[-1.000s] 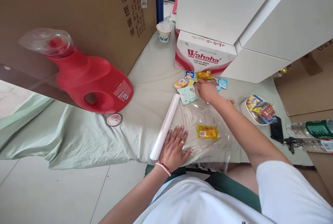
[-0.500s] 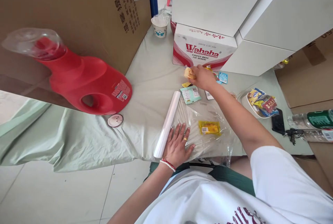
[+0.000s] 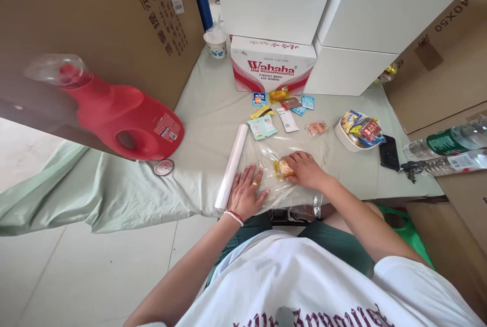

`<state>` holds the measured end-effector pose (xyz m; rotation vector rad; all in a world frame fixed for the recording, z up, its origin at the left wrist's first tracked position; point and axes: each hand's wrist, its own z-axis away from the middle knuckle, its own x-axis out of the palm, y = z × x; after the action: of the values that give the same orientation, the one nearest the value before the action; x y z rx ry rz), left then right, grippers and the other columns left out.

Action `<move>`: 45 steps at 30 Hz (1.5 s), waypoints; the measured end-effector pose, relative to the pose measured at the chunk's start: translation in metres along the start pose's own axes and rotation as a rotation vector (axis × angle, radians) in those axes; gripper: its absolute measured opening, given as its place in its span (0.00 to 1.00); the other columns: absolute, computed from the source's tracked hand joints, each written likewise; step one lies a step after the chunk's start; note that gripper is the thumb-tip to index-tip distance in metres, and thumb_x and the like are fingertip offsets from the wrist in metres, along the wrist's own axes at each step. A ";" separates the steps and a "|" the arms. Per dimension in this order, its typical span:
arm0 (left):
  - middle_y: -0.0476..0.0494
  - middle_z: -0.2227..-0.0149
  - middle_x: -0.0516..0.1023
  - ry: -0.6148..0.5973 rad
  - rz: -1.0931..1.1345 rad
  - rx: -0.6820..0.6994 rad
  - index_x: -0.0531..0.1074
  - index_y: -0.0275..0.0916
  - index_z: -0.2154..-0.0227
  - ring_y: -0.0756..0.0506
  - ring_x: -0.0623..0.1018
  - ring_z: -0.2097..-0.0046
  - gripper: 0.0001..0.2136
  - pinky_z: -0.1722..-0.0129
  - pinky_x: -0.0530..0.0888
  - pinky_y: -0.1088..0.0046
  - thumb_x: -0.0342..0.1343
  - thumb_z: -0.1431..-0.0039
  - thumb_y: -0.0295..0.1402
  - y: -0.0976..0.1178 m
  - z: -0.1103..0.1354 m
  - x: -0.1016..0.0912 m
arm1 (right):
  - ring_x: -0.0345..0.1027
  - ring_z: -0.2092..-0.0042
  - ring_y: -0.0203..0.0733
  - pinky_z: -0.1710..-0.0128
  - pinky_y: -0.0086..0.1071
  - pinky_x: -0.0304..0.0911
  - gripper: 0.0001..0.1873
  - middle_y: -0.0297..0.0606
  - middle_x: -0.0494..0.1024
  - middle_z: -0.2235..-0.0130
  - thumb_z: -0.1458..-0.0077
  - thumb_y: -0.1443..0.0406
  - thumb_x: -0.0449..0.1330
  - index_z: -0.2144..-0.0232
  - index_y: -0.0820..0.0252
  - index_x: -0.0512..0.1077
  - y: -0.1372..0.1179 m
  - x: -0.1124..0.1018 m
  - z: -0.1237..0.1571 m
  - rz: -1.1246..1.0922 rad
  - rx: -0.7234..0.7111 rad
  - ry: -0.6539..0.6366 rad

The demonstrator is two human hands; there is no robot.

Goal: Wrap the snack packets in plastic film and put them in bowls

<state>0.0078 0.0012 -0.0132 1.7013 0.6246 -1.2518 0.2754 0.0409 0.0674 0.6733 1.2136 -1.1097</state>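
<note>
My left hand [image 3: 245, 195] lies flat with spread fingers on a clear sheet of cling film [image 3: 294, 152] pulled out from a white roll [image 3: 231, 166] on the green cloth. My right hand [image 3: 306, 169] is closed round a small yellow snack packet [image 3: 283, 169] and rests it on the film, on top of another yellow packet that is mostly hidden. Several more small snack packets [image 3: 262, 127] lie scattered just beyond the film, in front of a Wahaha water box [image 3: 272, 71].
A red detergent jug [image 3: 122, 119] lies on its side at the left, a round pink lid [image 3: 164, 167] below it. A white bowl of snacks [image 3: 355, 134], a black phone [image 3: 388, 153] and water bottles [image 3: 445, 144] sit right. Cardboard and white boxes stand behind; a paper cup [image 3: 216, 44] stands at the back.
My right hand picked a snack packet from the scattered pile near the Wahaha box and brought it back onto the cling film. My left hand stayed flat on the film.
</note>
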 end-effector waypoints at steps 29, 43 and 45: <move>0.26 0.49 0.80 -0.095 -0.056 -0.605 0.66 0.32 0.44 0.33 0.81 0.48 0.23 0.52 0.76 0.60 0.47 0.31 0.46 -0.053 -0.079 -0.063 | 0.44 0.24 0.55 0.27 0.51 0.50 0.30 0.57 0.54 0.26 0.30 0.71 0.45 0.29 0.75 0.59 -0.113 0.089 -0.082 -0.340 0.228 0.431; 0.29 0.55 0.84 -0.080 0.010 -0.778 0.66 0.33 0.46 0.33 0.84 0.53 0.21 0.56 0.77 0.60 0.45 0.29 0.46 -0.067 -0.087 -0.060 | 0.47 0.25 0.54 0.28 0.47 0.50 0.31 0.53 0.54 0.26 0.26 0.63 0.44 0.29 0.76 0.59 -0.114 0.092 -0.079 -0.268 0.175 0.416; 0.26 0.55 0.83 -0.049 -0.014 -0.830 0.64 0.30 0.45 0.33 0.84 0.52 0.22 0.54 0.77 0.59 0.40 0.27 0.44 -0.076 -0.089 -0.070 | 0.47 0.25 0.54 0.28 0.48 0.50 0.31 0.54 0.54 0.26 0.27 0.63 0.44 0.29 0.76 0.59 -0.113 0.093 -0.077 -0.262 0.183 0.416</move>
<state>-0.0366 0.1224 0.0304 0.9687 0.9592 -0.8506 0.1381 0.0409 -0.0254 0.9370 1.6003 -1.3527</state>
